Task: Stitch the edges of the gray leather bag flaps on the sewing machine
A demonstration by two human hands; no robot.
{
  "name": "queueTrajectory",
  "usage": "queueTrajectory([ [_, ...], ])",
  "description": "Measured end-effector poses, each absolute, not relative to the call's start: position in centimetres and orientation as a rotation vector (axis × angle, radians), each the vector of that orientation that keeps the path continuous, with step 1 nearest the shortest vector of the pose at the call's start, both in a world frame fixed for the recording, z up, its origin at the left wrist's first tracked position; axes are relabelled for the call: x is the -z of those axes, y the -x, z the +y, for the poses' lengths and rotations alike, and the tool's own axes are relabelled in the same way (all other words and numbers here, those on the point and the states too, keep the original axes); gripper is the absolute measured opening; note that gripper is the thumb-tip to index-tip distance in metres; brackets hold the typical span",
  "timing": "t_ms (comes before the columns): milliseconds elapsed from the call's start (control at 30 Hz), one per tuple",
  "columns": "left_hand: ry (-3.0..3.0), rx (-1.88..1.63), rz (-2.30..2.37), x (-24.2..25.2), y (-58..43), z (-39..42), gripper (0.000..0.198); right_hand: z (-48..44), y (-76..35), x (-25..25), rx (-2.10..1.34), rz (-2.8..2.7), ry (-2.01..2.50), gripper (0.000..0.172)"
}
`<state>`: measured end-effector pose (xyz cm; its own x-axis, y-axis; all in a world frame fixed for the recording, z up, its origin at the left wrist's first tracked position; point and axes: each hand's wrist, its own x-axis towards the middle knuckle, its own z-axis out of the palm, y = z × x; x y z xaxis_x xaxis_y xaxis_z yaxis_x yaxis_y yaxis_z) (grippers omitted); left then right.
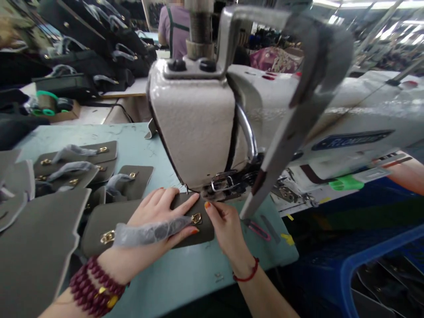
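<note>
The grey leather flap (96, 221) lies flat on the pale blue bench (185, 274) in the lower middle of the frame. Its long axis runs left to right, rising a little toward the right, and its right end is tucked in at the foot of the sewing machine (192, 119). One gold clasp (196, 218) sits near that right end and a second clasp (107, 237) near the left, with a plastic-wrapped strap (145, 232) stretched between them.

The left hand (159, 216) comes in from the lower left, palm down on the flap, its fingers spread wide and pressing flat. The right hand (225, 225) reaches up from below, wrist bent, its fingers curled close together at the flap's right edge just beside the clasp. I cannot tell whether they actually pinch it.

More flaps (76, 165) are stacked at centre left.
</note>
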<state>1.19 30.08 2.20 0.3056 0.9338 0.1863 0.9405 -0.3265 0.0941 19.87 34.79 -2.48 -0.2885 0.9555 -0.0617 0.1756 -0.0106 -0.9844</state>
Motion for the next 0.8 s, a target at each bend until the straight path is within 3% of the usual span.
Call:
queueTrajectory([
  [533,2.433,0.447,-1.891,-1.7,-2.0,31.0,0.05,35.2,-20.2,1.8,-1.309,-1.629,1.269,0.044],
  [800,2.442,0.664,-1.984,-2.3,-1.6,31.5,0.047,33.0,-22.2,3.9,-1.577,-1.571,1.128,0.039],
])
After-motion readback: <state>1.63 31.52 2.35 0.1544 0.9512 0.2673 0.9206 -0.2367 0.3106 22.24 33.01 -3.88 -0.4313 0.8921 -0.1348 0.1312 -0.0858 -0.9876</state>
